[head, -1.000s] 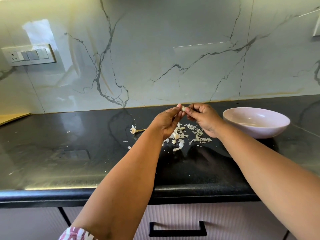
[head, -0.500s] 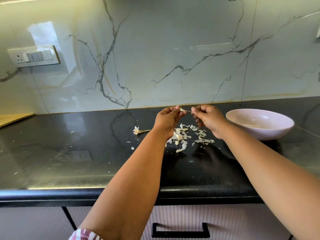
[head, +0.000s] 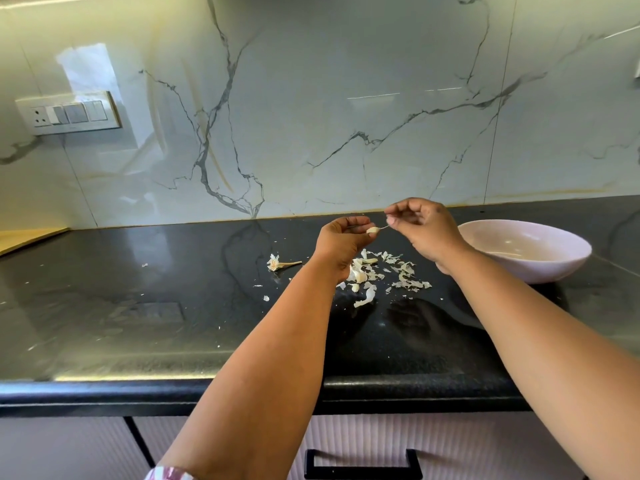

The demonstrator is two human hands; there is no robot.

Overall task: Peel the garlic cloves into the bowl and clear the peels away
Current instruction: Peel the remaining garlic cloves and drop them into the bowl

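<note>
On the black tabletop [head: 138, 306], at the left of the working area, lies the stripped garlic stem [head: 278, 263], then a loose heap of peels [head: 381, 275] with what look like a few cloves among them. Above the heap the left hand [head: 341, 239] pinches a clove [head: 372, 230] at its fingertips, and the right hand [head: 420, 226] pinches a thin strip of skin that stretches from the clove's end. Furthest right stands the bowl [head: 554, 268], just beside the right wrist; whether peeled cloves lie in it I cannot tell. The clove looks small, light and firm, likely slick once bare, so it is best held across its sides near the root end. The skin looks papery and apt to tear, so it should be taken at a lifted edge and drawn along the clove. The peels would scatter at a breath and are better swept together than picked up singly.
</note>
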